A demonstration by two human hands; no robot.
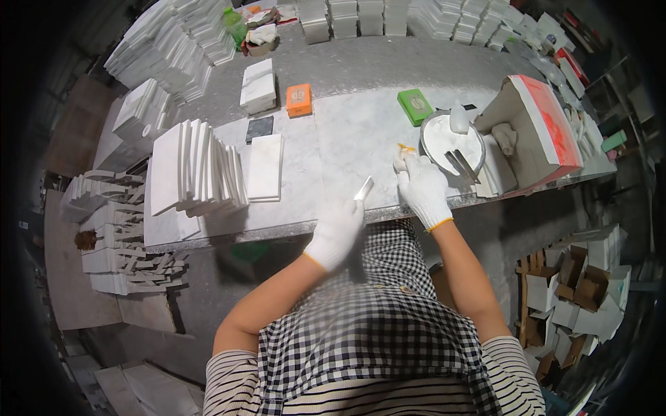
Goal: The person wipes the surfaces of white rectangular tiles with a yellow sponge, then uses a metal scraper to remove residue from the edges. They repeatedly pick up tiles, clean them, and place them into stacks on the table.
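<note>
**Op:** Head view from my end: my left hand (338, 232), in a white glove, is closed around a small flat metal blade (364, 188) that sticks up past the fingers, over the near edge of the marble worktop (347, 132).

**Desk:** And the other hand?

**Op:** My right hand (422, 188), gloved too, lies palm down on the worktop near that same edge, fingers bent over a small pale lump with a bit of yellow on it (404, 154). How tightly it grips I cannot tell; the fingers cover most of the lump.

**Desk:** What sits beside it?

**Op:** Just right of the hand, a round bowl (451, 142) coated white inside, with a pair of flat metal tools (463, 166) leaning over its rim. Past that, at the right end of the worktop, an open cardboard box with a red side (548, 125).

**Desk:** Further back?

**Op:** A green block (415, 106) behind the bowl, an orange block (299, 100) toward the middle of the far side, and a small dark square (259, 129) left of that.

**Desk:** The left end?

**Op:** A fanned stack of white tiles (194, 166) stands on edge there, with one flat white tile (264, 166) lying beside it. More white tile stacks (173, 45) line the far bench.
</note>
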